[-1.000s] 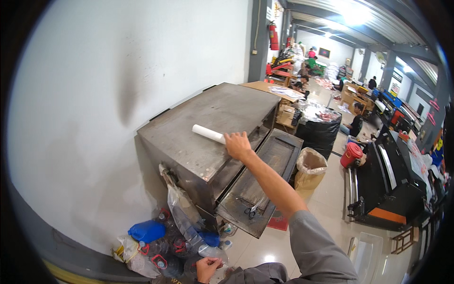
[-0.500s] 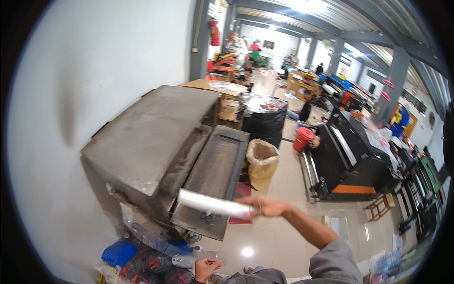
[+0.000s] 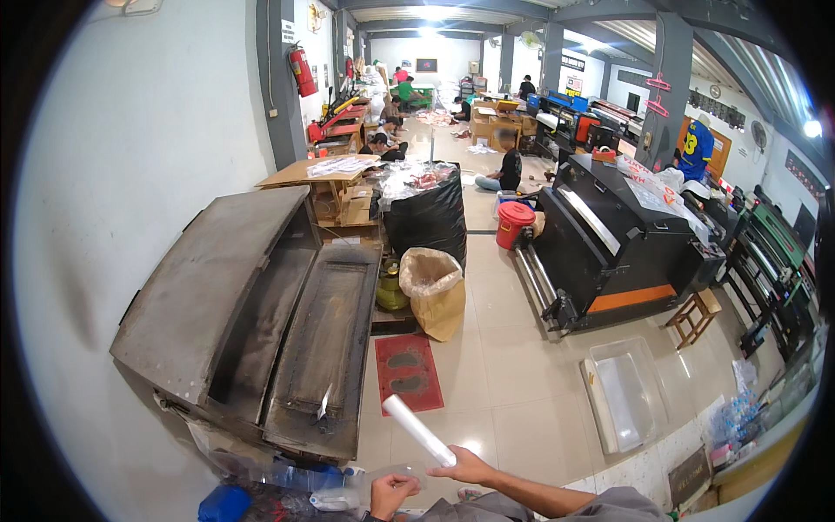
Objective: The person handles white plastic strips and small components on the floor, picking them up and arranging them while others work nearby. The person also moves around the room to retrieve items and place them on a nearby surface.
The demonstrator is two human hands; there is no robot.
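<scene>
My right hand (image 3: 467, 470) grips the lower end of a rolled white tube of clear film or paper (image 3: 417, 429), which slants up to the left over the tiled floor. Low at the frame's bottom, my left hand (image 3: 390, 494) has its fingers curled beside a piece of clear plastic sheet (image 3: 383, 474); whether it grips the sheet is unclear. To the left stands a large grey metal press machine (image 3: 213, 291) with a pulled-out tray (image 3: 320, 348).
A red floor mat (image 3: 407, 372), a tan sack (image 3: 432, 289) and a full black bag (image 3: 426, 213) lie ahead. A big black printer (image 3: 609, 244) stands right, with a clear plastic tub (image 3: 624, 391) near it. Bottles and bags (image 3: 278, 491) pile under the machine. People work far back.
My right hand lifted the white roll off the grey machine's top and brought it down and back toward my body. The view swung right, toward the open workshop floor.
</scene>
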